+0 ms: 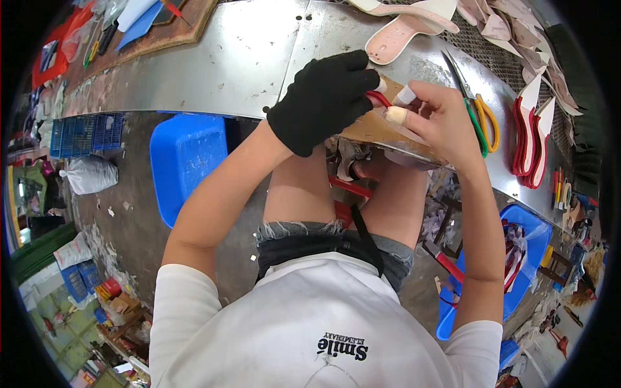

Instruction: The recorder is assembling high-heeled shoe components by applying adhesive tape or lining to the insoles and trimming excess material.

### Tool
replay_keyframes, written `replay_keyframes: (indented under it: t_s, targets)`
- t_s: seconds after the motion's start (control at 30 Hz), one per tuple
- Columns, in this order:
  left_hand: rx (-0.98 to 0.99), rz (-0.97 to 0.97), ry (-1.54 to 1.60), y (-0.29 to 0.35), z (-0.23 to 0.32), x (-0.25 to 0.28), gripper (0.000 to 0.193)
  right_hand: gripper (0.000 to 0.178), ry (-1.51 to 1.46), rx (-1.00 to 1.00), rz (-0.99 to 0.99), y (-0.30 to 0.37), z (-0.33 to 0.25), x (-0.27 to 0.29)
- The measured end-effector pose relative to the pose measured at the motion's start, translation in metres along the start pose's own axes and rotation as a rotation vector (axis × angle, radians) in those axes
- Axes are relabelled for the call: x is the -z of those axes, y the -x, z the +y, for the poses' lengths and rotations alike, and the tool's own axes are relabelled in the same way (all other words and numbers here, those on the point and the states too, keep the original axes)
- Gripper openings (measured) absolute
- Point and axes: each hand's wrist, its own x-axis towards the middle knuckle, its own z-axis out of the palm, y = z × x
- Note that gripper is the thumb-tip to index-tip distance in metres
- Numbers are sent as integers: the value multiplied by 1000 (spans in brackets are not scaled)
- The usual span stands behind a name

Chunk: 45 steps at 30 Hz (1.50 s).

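My left hand (pixel 330 97), in a black glove with pale fingertips showing, is closed over a narrow red strip (pixel 378 98) in front of me. From the other side my right hand (pixel 443 119), bare with pale wraps on thumb and forefinger, pinches at the strip's end; the exact contact is partly hidden by the fingers. Beneath both hands lies a tan board (pixel 381 129) at the bench edge, over my lap. Scissors (pixel 482 123) with green and yellow handles rest right of my right hand. Pale shoe insoles (pixel 391 42) lie just beyond the hands.
Stacks of red-and-white shoe pieces (pixel 530 139) lie on the metal bench (pixel 252 58) at the right. Pale cut pieces (pixel 504 26) pile up at the far right. A blue basin (pixel 184 161) stands below on the left, a blue tub (pixel 533 236) with strips on the right.
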Motion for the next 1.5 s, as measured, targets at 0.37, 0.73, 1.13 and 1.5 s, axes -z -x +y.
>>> replay_keyframes:
  t_s: [0.37,0.73,1.13,1.5]
  targets:
    - [-241,-71,-446,-30,31,2,38,28,352,110,187,59,6,16]
    - [-81,-581,-129,-26,62,69,34,34,-877,-292,-278,64,3,48]
    - [538,-461,643,9,89,110,33,21,-795,-205,92,82,-52,55]
    - [805,183,1243,27,109,65,28,11,-980,-149,275,86,-82,-29]
